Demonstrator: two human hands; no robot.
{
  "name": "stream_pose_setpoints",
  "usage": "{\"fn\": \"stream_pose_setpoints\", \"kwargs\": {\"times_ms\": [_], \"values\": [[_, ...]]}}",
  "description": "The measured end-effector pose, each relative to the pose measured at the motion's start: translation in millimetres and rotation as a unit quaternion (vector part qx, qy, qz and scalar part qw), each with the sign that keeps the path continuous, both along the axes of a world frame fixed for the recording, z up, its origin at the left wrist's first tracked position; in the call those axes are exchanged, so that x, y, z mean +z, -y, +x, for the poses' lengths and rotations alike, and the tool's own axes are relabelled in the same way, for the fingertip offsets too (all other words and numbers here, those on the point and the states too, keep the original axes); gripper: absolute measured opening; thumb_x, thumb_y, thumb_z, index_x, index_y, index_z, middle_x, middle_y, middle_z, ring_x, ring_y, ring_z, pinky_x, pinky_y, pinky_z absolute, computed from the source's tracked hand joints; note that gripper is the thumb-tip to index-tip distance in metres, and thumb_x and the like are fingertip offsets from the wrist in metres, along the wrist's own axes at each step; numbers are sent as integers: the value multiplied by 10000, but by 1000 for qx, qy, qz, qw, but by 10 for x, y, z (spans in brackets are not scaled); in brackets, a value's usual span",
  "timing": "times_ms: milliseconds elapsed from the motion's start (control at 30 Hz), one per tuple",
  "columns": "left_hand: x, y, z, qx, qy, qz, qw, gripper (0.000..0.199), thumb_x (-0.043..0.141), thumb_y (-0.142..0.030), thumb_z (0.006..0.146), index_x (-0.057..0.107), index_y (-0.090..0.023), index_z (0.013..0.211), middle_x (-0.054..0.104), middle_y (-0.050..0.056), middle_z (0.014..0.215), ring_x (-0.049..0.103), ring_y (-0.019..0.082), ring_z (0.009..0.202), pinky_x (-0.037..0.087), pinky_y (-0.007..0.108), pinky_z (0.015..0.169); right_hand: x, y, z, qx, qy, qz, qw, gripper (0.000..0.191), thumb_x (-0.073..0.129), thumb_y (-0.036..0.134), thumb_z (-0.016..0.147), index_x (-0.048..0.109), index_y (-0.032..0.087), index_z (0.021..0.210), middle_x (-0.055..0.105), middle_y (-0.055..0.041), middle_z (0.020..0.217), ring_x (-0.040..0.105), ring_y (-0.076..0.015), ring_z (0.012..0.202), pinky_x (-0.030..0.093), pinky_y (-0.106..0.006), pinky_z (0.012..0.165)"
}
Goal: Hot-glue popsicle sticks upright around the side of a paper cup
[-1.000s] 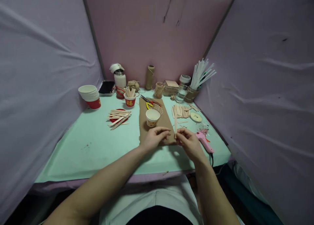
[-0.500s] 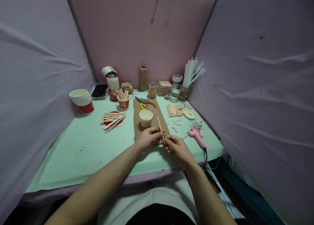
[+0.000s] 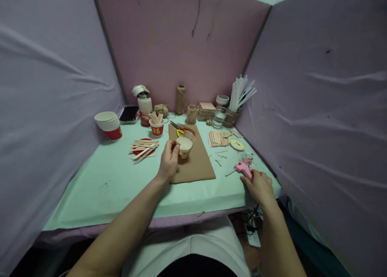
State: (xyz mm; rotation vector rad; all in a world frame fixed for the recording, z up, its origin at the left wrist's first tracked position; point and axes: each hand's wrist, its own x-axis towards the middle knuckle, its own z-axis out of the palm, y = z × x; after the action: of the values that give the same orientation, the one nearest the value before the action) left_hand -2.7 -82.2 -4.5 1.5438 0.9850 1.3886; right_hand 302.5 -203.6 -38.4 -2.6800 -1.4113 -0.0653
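My left hand [image 3: 169, 161] is at the near-left side of a white paper cup [image 3: 186, 150], its fingers closed on the cup's wall with the thumb near the rim. Its far fingers are partly hidden. The cup is on a brown cardboard sheet [image 3: 199, 170]. At the right, my right hand [image 3: 260, 185] closes around the handle of a pink hot glue gun [image 3: 242, 169], whose nozzle points left. The thin wooden stick from before cannot be made out in either hand. Just behind the cup are a small ring of short sticks [image 3: 190, 136] and yellow-and-red-handled pliers [image 3: 180, 131].
Craft sticks [image 3: 218, 138] lie in a row at right, near a round yellow lid [image 3: 237, 144]. More sticks [image 3: 143, 151] cover a red dish at left. Stacked paper cups [image 3: 109, 126], a red cup [image 3: 157, 130] of sticks, twine [image 3: 180, 99] and glue sticks [image 3: 238, 92] stand farther back.
My hands have parted from the wooden stick they both held. The left has moved up and left to the paper cup; the right has moved right onto the hot glue gun.
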Motion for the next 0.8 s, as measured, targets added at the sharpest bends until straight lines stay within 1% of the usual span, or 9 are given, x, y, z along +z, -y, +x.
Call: {"fn": "stream_pose_setpoints", "kwargs": {"times_ms": [100,167,267,400,467,567,633,733,800], "values": [[13,-38,-41,68,-86,11,994,142,399,-337,945,449,-207,918,511,-12,758,507,139,700,393,256,672,-9,-59,-52,-8,0,7,1000,523,528,431,885,582,67,1257,595,-251,1131,561,-384,1054,431,-440,858],[25,-34,-53,90,-132,24,987,120,423,-319,931,442,-209,887,526,-3,792,513,146,725,381,258,677,-25,-93,-49,-11,-1,18,1000,517,524,429,884,591,58,1238,594,-257,1118,563,-383,1041,432,-446,854],[28,-38,-65,67,-166,33,983,146,514,-324,883,483,-204,959,530,-20,766,512,140,688,370,249,657,-53,-100,-8,9,-11,55,998,477,520,390,875,615,32,1175,607,-264,1077,563,-377,1030,419,-469,893],[-10,-120,-78,25,-216,41,975,387,617,-307,804,545,-208,1171,535,-35,716,501,147,666,372,255,669,12,-23,-3,58,-109,170,978,458,499,414,857,639,63,1116,636,-226,1051,563,-343,1037,412,-464,945],[-25,-184,-84,11,-238,52,970,296,600,-276,799,604,-207,1087,562,-14,743,510,161,704,379,272,700,102,31,-66,84,-217,241,942,479,483,504,863,640,127,1113,645,-173,1077,577,-304,1024,450,-426,905],[-9,-288,-118,-13,-249,71,966,97,516,-212,805,610,-195,821,586,20,787,521,183,773,387,289,733,241,94,-246,111,-405,306,854,500,513,599,854,633,199,1130,660,-107,1087,607,-251,962,505,-363,793],[29,-355,-166,-48,-244,78,965,115,483,-203,804,575,-191,736,577,24,784,519,181,777,393,286,729,294,110,-405,125,-501,326,792,475,542,603,851,652,211,1095,672,-98,1065,620,-228,887,517,-341,725],[82,-437,-260,-122,-239,72,961,121,505,-236,801,578,-185,718,561,19,781,518,166,753,409,277,723,302,93,-663,165,-605,334,704,405,528,573,878,670,234,1049,677,-90,1078,617,-198,800,511,-332,660],[88,-470,-307,-152,-237,66,957,121,527,-246,793,598,-183,718,568,20,786,524,160,751,419,275,733,287,66,-829,186,-653,328,657,365,518,544,892,666,253,1054,670,-80,1107,617,-189,791,500,-324,632]]}}
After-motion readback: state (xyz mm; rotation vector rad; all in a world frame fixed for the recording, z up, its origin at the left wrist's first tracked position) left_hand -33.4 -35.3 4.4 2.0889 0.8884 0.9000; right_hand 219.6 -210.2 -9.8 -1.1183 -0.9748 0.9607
